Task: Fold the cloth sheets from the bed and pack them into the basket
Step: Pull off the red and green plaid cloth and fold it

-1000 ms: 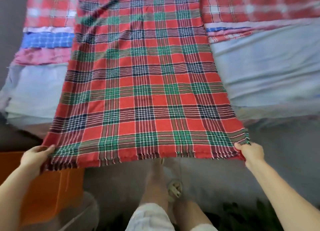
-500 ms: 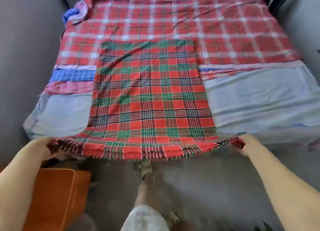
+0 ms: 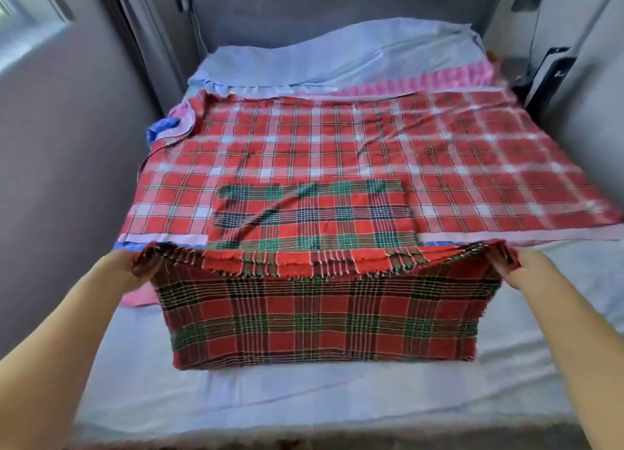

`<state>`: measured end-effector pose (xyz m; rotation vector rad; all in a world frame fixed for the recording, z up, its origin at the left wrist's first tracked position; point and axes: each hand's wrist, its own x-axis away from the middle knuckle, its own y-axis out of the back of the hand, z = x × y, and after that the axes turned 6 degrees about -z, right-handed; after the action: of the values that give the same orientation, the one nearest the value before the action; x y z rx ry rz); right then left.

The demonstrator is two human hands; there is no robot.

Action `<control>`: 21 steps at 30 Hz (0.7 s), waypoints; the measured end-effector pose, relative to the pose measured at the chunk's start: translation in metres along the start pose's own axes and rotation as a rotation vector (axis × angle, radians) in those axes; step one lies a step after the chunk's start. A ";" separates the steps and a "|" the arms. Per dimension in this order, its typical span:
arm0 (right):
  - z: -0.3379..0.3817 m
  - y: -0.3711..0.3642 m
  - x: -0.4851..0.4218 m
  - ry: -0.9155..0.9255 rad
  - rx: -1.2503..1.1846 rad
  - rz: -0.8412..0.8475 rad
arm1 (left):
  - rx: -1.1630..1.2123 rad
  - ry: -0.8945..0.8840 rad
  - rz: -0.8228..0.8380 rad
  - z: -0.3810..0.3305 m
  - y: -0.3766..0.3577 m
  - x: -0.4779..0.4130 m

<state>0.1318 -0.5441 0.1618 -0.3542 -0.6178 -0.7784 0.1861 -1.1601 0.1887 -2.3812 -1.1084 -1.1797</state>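
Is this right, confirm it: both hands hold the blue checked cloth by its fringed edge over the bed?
Not quite. The head view shows a red-and-green plaid cloth, not a blue one. The left hand and right hand hold its fringed edge over the bed.

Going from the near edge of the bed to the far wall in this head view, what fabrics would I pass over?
Pale bottom sheet → red-and-green plaid cloth held up by both hands → red-and-white checked sheet → pink checked cloth → light blue sheet.
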 end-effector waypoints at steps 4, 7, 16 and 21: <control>0.029 -0.057 -0.030 -0.063 -0.087 0.014 | 0.080 -0.003 0.020 -0.034 -0.042 -0.028; 0.044 -0.105 -0.047 -0.095 -0.099 0.066 | 0.230 -0.019 0.065 -0.056 -0.078 -0.055; 0.057 -0.240 -0.148 -0.154 -0.099 0.019 | 0.524 0.032 0.059 -0.110 -0.179 -0.155; 0.042 -0.306 -0.238 -0.217 -0.056 -0.060 | 0.639 0.111 -0.012 -0.132 -0.243 -0.249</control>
<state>-0.2424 -0.5974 0.0655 -0.4774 -0.8137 -0.8219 -0.1608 -1.1954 0.0588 -1.8007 -1.2323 -0.7865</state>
